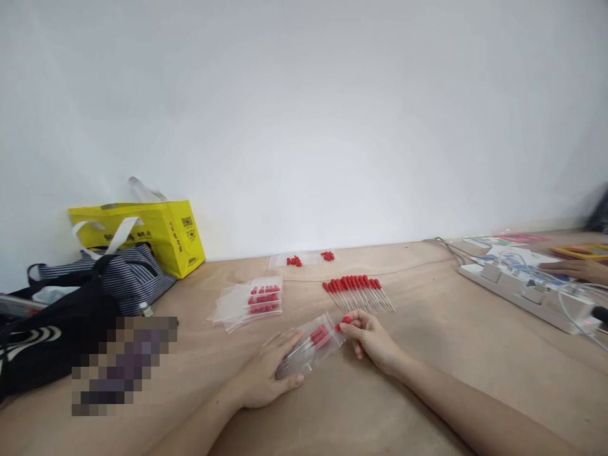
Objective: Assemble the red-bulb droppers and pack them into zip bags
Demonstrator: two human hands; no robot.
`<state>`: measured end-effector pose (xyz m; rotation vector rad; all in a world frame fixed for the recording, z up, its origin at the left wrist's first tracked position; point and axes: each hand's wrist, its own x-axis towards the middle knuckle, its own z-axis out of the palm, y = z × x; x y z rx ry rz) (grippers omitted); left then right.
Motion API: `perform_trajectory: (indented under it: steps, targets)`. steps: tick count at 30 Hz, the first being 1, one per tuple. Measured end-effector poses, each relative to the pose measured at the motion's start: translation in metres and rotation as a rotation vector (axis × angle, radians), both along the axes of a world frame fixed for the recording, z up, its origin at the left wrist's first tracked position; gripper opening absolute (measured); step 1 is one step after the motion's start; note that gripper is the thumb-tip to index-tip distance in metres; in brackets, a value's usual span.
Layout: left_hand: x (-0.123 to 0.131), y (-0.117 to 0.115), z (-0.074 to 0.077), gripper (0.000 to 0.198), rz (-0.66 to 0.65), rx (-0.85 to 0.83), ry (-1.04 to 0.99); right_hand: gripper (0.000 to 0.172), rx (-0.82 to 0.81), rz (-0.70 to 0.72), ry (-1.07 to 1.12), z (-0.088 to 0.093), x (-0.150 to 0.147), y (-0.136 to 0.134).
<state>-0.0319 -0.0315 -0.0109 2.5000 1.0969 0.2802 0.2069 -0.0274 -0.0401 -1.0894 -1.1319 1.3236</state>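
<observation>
A clear zip bag [311,345] with several red-topped sticks in it lies at the front middle of the table. My left hand [268,373] rests on its left end, fingers and thumb spread around the bag. At the bag's right end my right hand [368,339] pinches a small red piece between thumb and fingers. Behind my right hand, a row of red-topped sticks [358,291] lies fanned out. Left of that row is a pile of clear bags [232,304], some with red pieces inside. Farther back lie two small clusters of red pieces [294,260].
A yellow bag [178,234], a striped bag [126,278] and a black bag [57,335] stand at the left, near a blurred patch [126,367]. A white power strip [527,294] with cables lies at the right. Beyond it shows another person's hand [577,270].
</observation>
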Motion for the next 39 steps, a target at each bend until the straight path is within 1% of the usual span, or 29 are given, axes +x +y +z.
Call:
perform_trajectory:
  steps: [4, 7, 10, 13, 15, 17, 18, 19, 21, 22, 23, 25, 28, 30, 32, 36, 39]
  targets:
    - [0.001, 0.000, 0.001, 0.064, -0.014, 0.006, 0.015, 0.034, 0.005, 0.223, -0.212, 0.002, 0.005, 0.004]
    - [0.001, 0.000, 0.001, 0.064, -0.013, -0.001, 0.030, 0.031, 0.028, 0.329, -0.313, 0.004, 0.007, 0.007]
    - [0.000, 0.001, 0.000, 0.063, -0.008, 0.008, 0.008, 0.026, 0.040, 0.359, -0.378, 0.004, 0.006, 0.010]
    - [-0.001, 0.002, -0.002, 0.064, -0.010, 0.019, -0.010, 0.020, -0.007, 0.345, -0.406, 0.001, 0.006, 0.013]
    - [-0.001, 0.003, -0.002, 0.064, -0.012, 0.021, -0.011, 0.021, -0.025, 0.369, -0.426, 0.000, 0.007, 0.015]
    - [-0.001, 0.003, -0.001, 0.064, -0.015, 0.016, -0.007, 0.022, -0.001, 0.405, -0.506, 0.001, 0.010, 0.020]
    - [-0.001, 0.003, 0.000, 0.063, -0.016, 0.010, -0.002, 0.022, 0.045, 0.382, -0.602, 0.003, 0.012, 0.023]
    - [-0.001, 0.003, 0.001, 0.061, -0.016, 0.003, 0.002, 0.021, 0.106, 0.320, -0.728, 0.005, 0.013, 0.028]
    - [-0.002, 0.003, 0.003, 0.055, -0.011, -0.011, 0.004, 0.018, 0.237, 0.123, -0.993, 0.013, 0.013, 0.040]
    - [-0.002, 0.003, 0.004, 0.052, -0.006, -0.015, -0.001, 0.017, 0.285, 0.021, -1.092, 0.017, 0.011, 0.047]
    - [-0.003, 0.004, 0.004, 0.051, -0.004, -0.019, -0.007, 0.018, 0.312, -0.057, -1.155, 0.021, 0.009, 0.055]
    - [-0.005, 0.006, 0.002, 0.052, -0.005, -0.009, -0.020, 0.023, 0.340, -0.156, -1.231, 0.027, 0.001, 0.073]
    - [-0.011, 0.010, -0.005, 0.057, -0.019, 0.042, -0.040, 0.026, 0.402, -0.208, -1.338, 0.029, -0.012, 0.097]
    - [-0.015, 0.011, -0.008, 0.057, -0.024, 0.061, -0.054, 0.027, 0.425, -0.207, -1.389, 0.026, -0.020, 0.110]
    - [-0.017, 0.010, -0.008, 0.055, -0.024, 0.048, -0.053, 0.026, 0.428, -0.202, -1.419, 0.022, -0.025, 0.119]
    - [-0.014, 0.005, 0.000, 0.052, -0.026, 0.018, -0.016, 0.023, 0.414, -0.216, -1.410, 0.016, -0.034, 0.126]
    - [-0.011, 0.003, 0.003, 0.052, -0.030, 0.015, -0.017, 0.019, 0.390, -0.281, -1.339, 0.020, -0.038, 0.122]
